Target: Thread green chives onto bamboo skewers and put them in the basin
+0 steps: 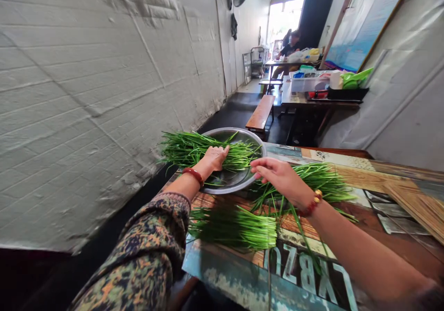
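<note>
A bundle of green chives [243,156] lies across a round metal bowl [261,145], its leafy ends hanging past the left rim. My left hand [215,157] is closed on the stalks near the middle of this bundle. At the bowl's right rim is my right hand [272,170], fingers curled toward the thumb; whether a thin stalk is between them I cannot make out. Below the bowl, a second neat bundle of chives [258,230] lies on the table, partly in shadow. A looser pile of chives [322,181] spreads behind my right wrist.
The patterned wooden table [367,255] carries a few stray stalks. Beyond it stand a wooden bench [262,112] and a table [289,93] holding trays and bags. A person [291,49] sits farther back. A white wall [104,93] runs along the left.
</note>
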### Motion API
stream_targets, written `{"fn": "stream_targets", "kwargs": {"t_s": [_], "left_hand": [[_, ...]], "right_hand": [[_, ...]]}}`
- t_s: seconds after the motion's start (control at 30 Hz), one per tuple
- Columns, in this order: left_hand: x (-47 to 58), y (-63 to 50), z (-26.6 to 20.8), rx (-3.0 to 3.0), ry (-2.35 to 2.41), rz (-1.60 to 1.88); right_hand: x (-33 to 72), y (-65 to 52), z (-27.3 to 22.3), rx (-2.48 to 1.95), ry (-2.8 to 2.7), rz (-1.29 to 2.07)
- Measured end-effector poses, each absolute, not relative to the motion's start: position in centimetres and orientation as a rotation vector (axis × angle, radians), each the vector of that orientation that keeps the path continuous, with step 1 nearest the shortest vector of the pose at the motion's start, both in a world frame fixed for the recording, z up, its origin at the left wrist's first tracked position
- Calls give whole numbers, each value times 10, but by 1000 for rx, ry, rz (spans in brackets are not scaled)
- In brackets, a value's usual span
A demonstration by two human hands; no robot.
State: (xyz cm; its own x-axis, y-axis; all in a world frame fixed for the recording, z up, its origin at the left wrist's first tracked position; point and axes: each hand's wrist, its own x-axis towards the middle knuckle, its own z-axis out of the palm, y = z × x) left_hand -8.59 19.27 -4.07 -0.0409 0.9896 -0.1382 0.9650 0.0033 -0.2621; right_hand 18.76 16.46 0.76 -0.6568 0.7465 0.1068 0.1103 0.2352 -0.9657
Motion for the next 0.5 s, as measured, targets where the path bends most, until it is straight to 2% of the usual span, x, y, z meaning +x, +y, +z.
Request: {"fn": "stream_targets", "kwargs": {"t_s": [0.13, 0.23, 0.33, 0.4, 0.5], "left_hand": [[-76, 184, -34, -2061, -2225, 375], [-66, 173, -31, -2087, -2230, 291], [-60, 170, -24, -2174, -2184, 354], [-61, 177, -15, -2237, -2133, 401], [-71, 202, -1, -2319, -2071, 247]], "right_hand": [[129, 188, -2, -730, -2152, 1343], [103, 198, -16, -677, -2676, 1101], [92, 198, -29, -575, -3110, 879], [89, 194, -36, -536, -3194, 864], [87, 191, -42, -433, -3236, 923]]}}
